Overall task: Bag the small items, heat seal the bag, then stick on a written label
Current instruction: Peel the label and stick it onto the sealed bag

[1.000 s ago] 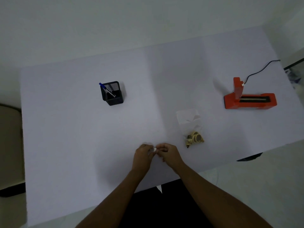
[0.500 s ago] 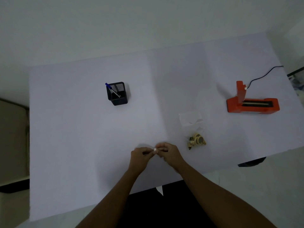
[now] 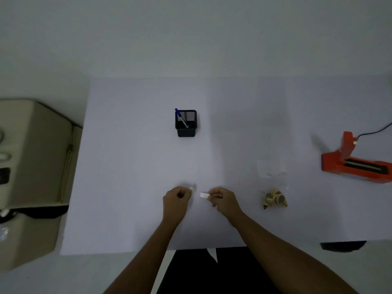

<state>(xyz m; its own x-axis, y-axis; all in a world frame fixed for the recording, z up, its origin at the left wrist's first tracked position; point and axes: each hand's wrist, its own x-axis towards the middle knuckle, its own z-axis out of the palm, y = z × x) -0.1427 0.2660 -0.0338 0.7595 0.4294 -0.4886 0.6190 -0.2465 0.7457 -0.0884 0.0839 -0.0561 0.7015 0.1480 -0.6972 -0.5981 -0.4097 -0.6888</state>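
My right hand (image 3: 223, 198) pinches a small white label (image 3: 204, 195) at its fingertips, just above the white table (image 3: 131, 166). My left hand (image 3: 177, 197) is closed on a small pale scrap, apparently the label's backing (image 3: 193, 188). The two pieces are a short gap apart. To the right lies a clear bag (image 3: 273, 187) with small yellowish items bunched at its near end. A red heat sealer (image 3: 356, 164) with its arm raised stands at the far right. A black mesh pen cup (image 3: 186, 123) holding a blue pen (image 3: 181, 117) stands beyond my hands.
A beige machine (image 3: 29, 166) stands off the table's left edge. The sealer's black cable (image 3: 375, 131) runs off to the right. A dark object (image 3: 342, 246) shows below the table's near right edge.
My hands, joined on one small white piece before, have pulled apart, each now holding a piece. The view has swung left, bringing the beige machine into sight.
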